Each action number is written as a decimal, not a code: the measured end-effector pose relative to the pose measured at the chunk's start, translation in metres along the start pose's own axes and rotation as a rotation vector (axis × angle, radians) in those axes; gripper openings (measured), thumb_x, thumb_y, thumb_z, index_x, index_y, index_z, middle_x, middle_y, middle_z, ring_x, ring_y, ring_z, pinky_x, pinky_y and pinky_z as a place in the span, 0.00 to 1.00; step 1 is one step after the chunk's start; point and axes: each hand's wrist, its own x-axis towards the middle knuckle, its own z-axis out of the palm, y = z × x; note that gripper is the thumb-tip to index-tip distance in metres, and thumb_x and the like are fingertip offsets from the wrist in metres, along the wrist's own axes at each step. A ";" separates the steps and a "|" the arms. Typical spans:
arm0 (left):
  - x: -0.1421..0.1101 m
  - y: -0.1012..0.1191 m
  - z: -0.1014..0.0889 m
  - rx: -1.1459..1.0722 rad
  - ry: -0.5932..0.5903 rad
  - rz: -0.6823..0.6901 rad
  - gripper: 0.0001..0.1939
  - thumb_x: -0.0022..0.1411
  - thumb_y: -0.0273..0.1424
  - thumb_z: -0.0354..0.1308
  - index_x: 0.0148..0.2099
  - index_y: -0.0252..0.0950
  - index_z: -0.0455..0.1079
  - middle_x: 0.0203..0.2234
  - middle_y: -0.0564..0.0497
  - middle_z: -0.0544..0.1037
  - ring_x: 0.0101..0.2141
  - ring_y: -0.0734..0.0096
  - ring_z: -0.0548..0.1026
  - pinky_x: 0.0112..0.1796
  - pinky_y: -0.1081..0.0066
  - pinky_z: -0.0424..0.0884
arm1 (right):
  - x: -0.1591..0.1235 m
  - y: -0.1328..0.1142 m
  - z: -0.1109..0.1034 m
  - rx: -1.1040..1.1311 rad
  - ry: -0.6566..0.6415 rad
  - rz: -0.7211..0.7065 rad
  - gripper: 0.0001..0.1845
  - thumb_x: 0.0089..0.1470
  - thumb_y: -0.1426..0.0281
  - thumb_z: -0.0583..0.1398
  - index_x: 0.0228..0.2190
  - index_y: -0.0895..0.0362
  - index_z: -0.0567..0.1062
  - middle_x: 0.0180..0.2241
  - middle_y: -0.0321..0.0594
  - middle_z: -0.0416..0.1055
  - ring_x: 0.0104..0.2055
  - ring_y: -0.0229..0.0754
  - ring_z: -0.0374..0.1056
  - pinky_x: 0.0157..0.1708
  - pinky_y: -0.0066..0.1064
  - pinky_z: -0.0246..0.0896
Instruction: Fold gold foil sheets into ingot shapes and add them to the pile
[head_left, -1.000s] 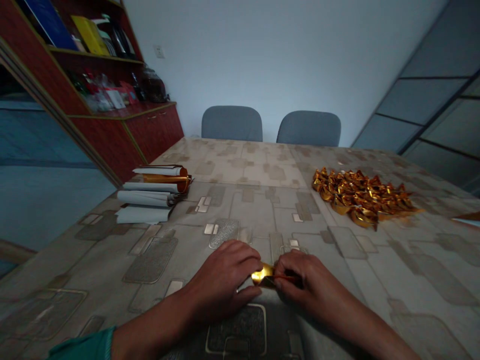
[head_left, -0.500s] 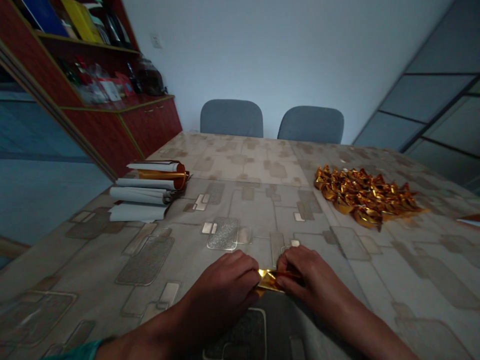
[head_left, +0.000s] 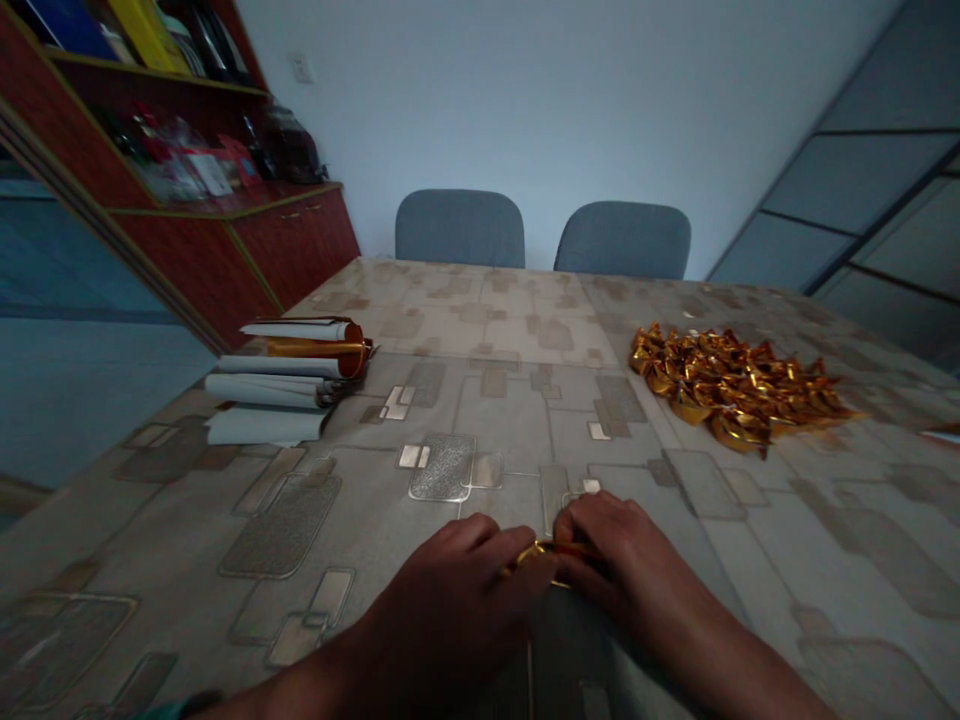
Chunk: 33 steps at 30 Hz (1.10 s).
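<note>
A small piece of folded gold foil paper (head_left: 534, 552) is pinched between my two hands just above the near part of the table. My left hand (head_left: 480, 570) grips its left end, with the thumb pressed across the front and hiding much of it. The other end is held by the curled fingers of my right hand (head_left: 611, 545). Over to the right on the table sits a pile of folded gold foil ingots (head_left: 731, 385). Rolled sheets of white-backed gold foil paper (head_left: 277, 390) lie at the left.
The patterned tablecloth (head_left: 517, 400) covers the whole table. Two grey chairs (head_left: 459, 228) stand at the far side against the wall. A reddish wooden cabinet (head_left: 289, 245) with shelved items is at the back left. The tip of another sheet (head_left: 943, 433) shows at the right edge.
My left hand has shifted right, closer to my right hand, and its thumb now covers more of the gold foil paper. My right hand stays nearly in place. The view has shifted slightly.
</note>
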 end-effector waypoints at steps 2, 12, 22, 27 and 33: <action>-0.002 0.001 0.004 0.041 0.004 0.052 0.21 0.65 0.25 0.55 0.60 0.33 0.63 0.52 0.43 0.76 0.39 0.59 0.74 0.38 0.60 0.73 | -0.001 -0.001 -0.001 0.004 0.001 0.003 0.10 0.57 0.78 0.64 0.27 0.56 0.69 0.30 0.39 0.71 0.34 0.46 0.65 0.35 0.36 0.54; -0.008 0.000 0.020 0.121 0.061 0.120 0.17 0.67 0.23 0.52 0.57 0.33 0.67 0.54 0.42 0.75 0.41 0.61 0.74 0.40 0.62 0.73 | -0.003 0.003 0.007 -0.050 0.059 -0.032 0.10 0.55 0.78 0.64 0.27 0.56 0.69 0.29 0.37 0.70 0.32 0.45 0.64 0.33 0.36 0.53; -0.007 0.002 0.018 0.107 0.071 0.113 0.23 0.61 0.18 0.53 0.58 0.27 0.65 0.53 0.41 0.76 0.40 0.59 0.74 0.39 0.60 0.74 | -0.002 0.001 0.000 -0.195 0.203 -0.177 0.10 0.50 0.73 0.70 0.30 0.54 0.74 0.31 0.38 0.72 0.35 0.49 0.66 0.33 0.36 0.53; -0.007 0.004 0.015 0.075 -0.013 0.047 0.22 0.62 0.19 0.53 0.59 0.32 0.65 0.54 0.43 0.75 0.41 0.59 0.73 0.40 0.59 0.74 | -0.007 0.001 0.010 -0.241 0.180 -0.179 0.09 0.53 0.79 0.66 0.29 0.55 0.72 0.29 0.37 0.71 0.31 0.46 0.67 0.31 0.35 0.56; -0.010 0.003 0.004 0.088 -0.121 0.041 0.28 0.64 0.30 0.60 0.64 0.29 0.60 0.59 0.42 0.71 0.50 0.54 0.70 0.50 0.60 0.70 | -0.009 0.002 0.019 -0.205 0.138 -0.158 0.07 0.55 0.79 0.62 0.30 0.56 0.71 0.27 0.36 0.70 0.27 0.43 0.69 0.27 0.31 0.57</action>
